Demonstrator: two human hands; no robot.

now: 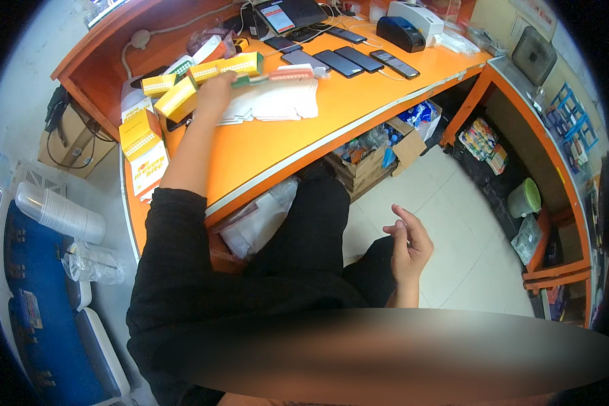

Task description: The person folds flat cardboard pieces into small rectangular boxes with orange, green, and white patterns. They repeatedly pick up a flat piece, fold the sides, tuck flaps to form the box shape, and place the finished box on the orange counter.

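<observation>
Left of the white papers (277,108), a boxy yellow-and-white carton (176,100) sits beside the left hand (218,91), grip unclear from here; the right hand's (411,247) fingers curl loosely apart.

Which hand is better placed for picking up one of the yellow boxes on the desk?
Left, most likely: the left hand is over the orange desk, right beside the yellow boxes. The right hand is off the desk, above the floor tiles, farther away.
</observation>
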